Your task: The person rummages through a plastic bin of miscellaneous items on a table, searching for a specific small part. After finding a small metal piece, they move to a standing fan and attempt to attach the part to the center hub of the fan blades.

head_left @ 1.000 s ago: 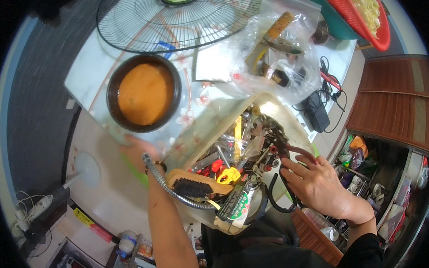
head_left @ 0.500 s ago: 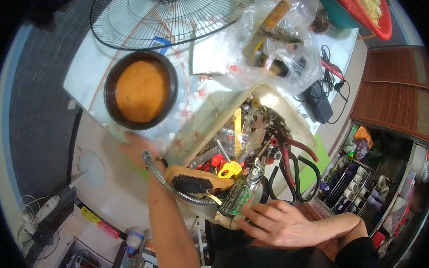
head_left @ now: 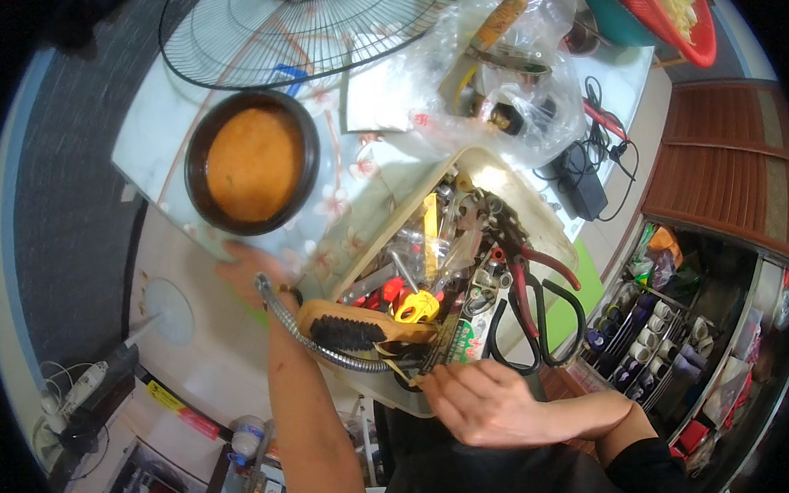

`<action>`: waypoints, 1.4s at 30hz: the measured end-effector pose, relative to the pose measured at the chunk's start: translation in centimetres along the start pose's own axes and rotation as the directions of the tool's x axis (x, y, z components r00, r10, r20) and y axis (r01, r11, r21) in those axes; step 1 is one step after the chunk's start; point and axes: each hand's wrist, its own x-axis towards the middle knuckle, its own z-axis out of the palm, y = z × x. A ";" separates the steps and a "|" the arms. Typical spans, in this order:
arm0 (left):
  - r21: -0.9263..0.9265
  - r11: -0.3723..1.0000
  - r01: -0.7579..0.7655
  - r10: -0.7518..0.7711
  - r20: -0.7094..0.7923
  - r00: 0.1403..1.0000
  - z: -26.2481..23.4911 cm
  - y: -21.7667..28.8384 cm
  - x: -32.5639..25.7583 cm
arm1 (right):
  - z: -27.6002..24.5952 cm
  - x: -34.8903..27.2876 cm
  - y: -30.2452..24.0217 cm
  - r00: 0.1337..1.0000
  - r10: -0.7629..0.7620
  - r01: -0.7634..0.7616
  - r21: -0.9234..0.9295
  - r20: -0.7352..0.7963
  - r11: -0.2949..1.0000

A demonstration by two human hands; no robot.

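Flower-patterned table, tool bin toward 5 o'clock

At the bin's 9 o'clock, the left hand is blurred, grip unreadable. At 6 o'clock, the right hand is curled, its hold hidden. Clear of the wooden brush, the green-and-white pack inside, at its fingers, is best moved slowly.

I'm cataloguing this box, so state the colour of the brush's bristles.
The bristles are black; they show best in the head view.

Bin: pale plastic, oblong, open-topped, heaped full. Package: long, narrow, white and green, slanting in bin's near end, lower end hidden.
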 end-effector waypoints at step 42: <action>0.009 0.999 -0.032 0.032 -0.043 0.999 0.9 -0.8 1.2 | -6.4 6.2 14.1 0.782 0.357 -0.235 0.289 -0.510 0.928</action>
